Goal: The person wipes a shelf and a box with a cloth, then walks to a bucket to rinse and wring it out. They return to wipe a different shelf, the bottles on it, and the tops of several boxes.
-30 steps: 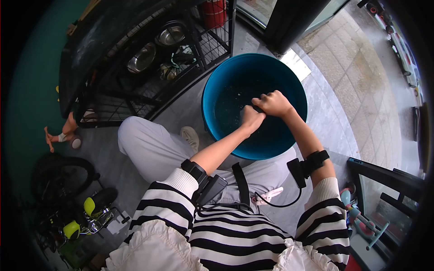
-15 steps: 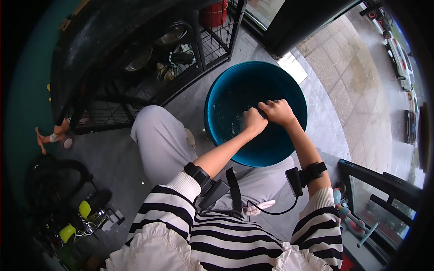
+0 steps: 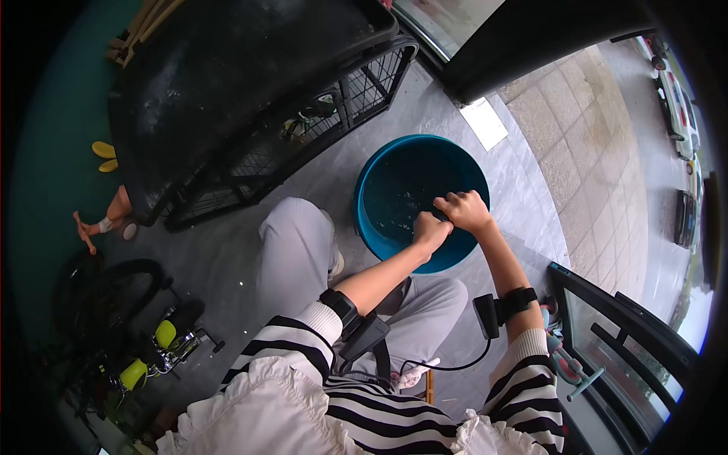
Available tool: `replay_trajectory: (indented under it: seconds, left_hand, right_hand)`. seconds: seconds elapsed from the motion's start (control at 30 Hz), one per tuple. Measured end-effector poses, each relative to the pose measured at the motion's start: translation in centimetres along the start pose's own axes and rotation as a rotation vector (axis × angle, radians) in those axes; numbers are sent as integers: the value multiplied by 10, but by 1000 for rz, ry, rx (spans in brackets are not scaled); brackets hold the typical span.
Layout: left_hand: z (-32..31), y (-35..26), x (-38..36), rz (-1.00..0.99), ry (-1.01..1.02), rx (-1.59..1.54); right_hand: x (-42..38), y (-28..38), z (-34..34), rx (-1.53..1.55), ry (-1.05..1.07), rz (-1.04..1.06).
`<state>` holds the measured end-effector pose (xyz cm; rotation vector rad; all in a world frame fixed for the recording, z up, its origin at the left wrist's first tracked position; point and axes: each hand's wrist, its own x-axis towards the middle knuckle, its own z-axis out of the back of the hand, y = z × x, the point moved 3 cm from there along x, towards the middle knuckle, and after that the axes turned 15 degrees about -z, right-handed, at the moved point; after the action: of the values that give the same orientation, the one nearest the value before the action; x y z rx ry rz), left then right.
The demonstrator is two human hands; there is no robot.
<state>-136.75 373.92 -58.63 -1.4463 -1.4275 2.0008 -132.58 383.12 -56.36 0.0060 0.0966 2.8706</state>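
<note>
A round teal-blue bucket (image 3: pixel 381 250) stands on the grey tiles in front of my knees. Its dark inside shows pale flecks or bubbles. Over the near right part of the bucket, my left hand (image 3: pixel 431 233) is closed in a fist. Right beside it and slightly farther off, my right hand (image 3: pixel 464 210) is closed too, with its fingers curled. A bit of something dark shows between the two fists, but my fingers hide what it is. Both forearms wear black straps with small devices.
A black wire cage (image 3: pixel 250 163) with a dark top stands at the upper left. A toy bike with yellow-green parts (image 3: pixel 134 374) is at the lower left, below a doll (image 3: pixel 114 214). A glass door (image 3: pixel 618 341) stands at the right; paving and parked cars lie outside.
My view has shifted, so the cage top shows more and the bucket looks smaller. Both fists stay close together over the bucket, with the right hand's knuckles turned slightly.
</note>
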Motion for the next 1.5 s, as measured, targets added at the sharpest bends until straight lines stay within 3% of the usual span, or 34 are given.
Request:
replay_trajectory:
  seconds: [0.23, 0.3, 0.43, 0.53, 0.57, 0.6, 0.73, 0.8, 0.83, 0.9, 0.97, 1.1, 1.2, 1.3, 1.37, 1.5]
  left_hand:
    - [4, -9, -4, -31, -20, 17]
    - [2, -14, -1, -213, -19, 254]
    - [7, -40, -17, -356, 33, 540]
    - [8, -55, -28, -456, 101, 594]
    - [10, -68, -32, -465, 112, 614]
    - [11, -79, -35, -345, 195, 583]
    - [2, -87, -41, -211, 120, 340]
    - [5, -107, -53, -141, 99, 190]
    - [7, -122, -62, -70, 87, 40]
    - [3, -134, -75, 34, 115, -68]
    - [-3, -142, -85, 15, 226, 25]
    - [6, -207, -121, -11, 255, 52]
    - [-7, -219, -132, -268, 261, 80]
    - [2, -251, -148, -320, 309, 77]
    - [28, -285, -165, -257, 397, 41]
    - [84, -302, -178, -287, 318, 72]
  right_hand:
    - [0, 1, 11, 47, 15, -76]
    - [-1, 0, 19, 88, 72, -170]
    - [-7, 2, 48, 54, 221, -339]
    - [-15, 5, 71, 62, 264, -489]
    - [-19, 4, 77, 89, 363, -628]
    - [-26, 5, 83, 118, 464, -766]
    - [-62, 10, 84, 351, 363, -865]
    - [-74, 21, 97, 861, 570, -1393]
    - [-75, 28, 110, 859, 566, -1385]
    - [-81, 45, 135, 1147, 512, -1570]
    - [-84, 60, 163, 1264, 446, -1617]
    - [-101, 75, 207, 1481, 293, -1696]
    - [-106, 78, 248, 1505, 254, -1731]
    - [-105, 77, 281, 1487, 158, -1775]
    - [-101, 78, 302, 1567, 143, -1802]
    - [-83, 81, 330, 1649, 274, -1683]
